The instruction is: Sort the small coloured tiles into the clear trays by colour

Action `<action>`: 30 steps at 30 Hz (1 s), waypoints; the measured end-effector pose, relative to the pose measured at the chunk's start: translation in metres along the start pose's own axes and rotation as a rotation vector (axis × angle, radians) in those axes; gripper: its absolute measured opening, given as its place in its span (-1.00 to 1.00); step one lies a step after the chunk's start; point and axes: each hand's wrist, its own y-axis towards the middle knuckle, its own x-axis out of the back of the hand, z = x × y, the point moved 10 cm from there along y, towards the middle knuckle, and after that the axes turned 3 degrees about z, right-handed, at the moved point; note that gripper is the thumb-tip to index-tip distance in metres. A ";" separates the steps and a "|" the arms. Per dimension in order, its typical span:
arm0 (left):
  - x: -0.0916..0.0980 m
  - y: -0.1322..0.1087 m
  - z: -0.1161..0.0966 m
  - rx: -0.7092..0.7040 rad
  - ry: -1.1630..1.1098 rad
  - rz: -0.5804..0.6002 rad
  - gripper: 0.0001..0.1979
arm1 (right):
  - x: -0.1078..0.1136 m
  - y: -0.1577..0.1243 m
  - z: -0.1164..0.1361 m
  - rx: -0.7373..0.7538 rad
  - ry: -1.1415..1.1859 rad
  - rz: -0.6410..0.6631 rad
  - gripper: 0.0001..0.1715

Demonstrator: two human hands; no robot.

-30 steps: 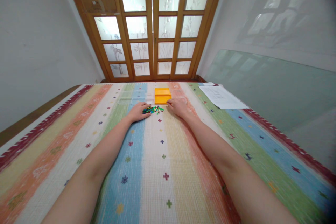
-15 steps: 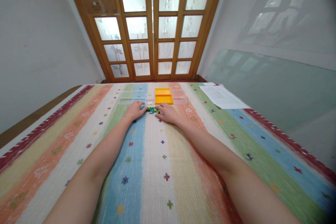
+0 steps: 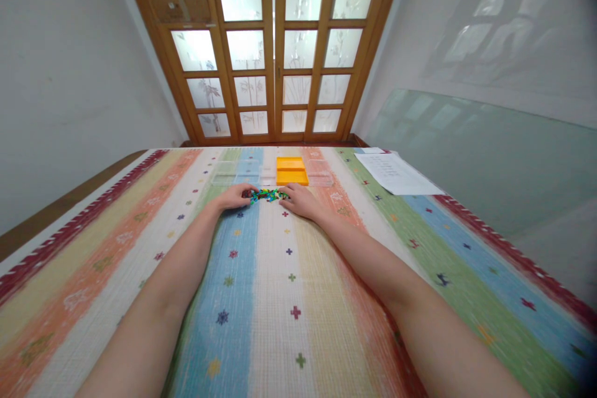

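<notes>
A pile of small multicoloured pieces (image 3: pixel 267 195), mostly green and blue with some yellow and dark ones, lies on the striped tablecloth. They are too small to name. My left hand (image 3: pixel 236 196) rests at the pile's left end, its thumb and curved fingers apart around the edge pieces. At the opposite end is my right hand (image 3: pixel 299 200), fingers spread and touching the nearest pieces. Neither hand visibly lifts anything. Just behind the pile stands a yellow two-part tray (image 3: pixel 292 178).
Clear plastic trays flank the yellow one, a left tray (image 3: pixel 236 172) and a right tray (image 3: pixel 321 173). A printed paper sheet (image 3: pixel 396 174) lies at the table's right far side. Beyond the table are walls and a glazed wooden door (image 3: pixel 275 81).
My left hand has moved left and slightly down, its fingers more curved. The pile now shows wider, stretching further left. My right hand has barely moved.
</notes>
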 end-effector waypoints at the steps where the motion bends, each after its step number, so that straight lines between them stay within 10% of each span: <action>1: 0.000 0.000 -0.002 -0.010 0.015 -0.005 -0.50 | 0.000 0.000 0.000 0.001 0.000 -0.001 -0.56; 15: -0.001 0.004 0.007 -0.002 0.176 -0.210 -0.67 | -0.002 0.000 -0.002 0.021 0.011 -0.016 -0.62; 30: -0.015 0.010 -0.034 -0.045 0.427 -0.301 -0.81 | -0.003 0.002 -0.003 0.030 0.022 -0.032 -0.62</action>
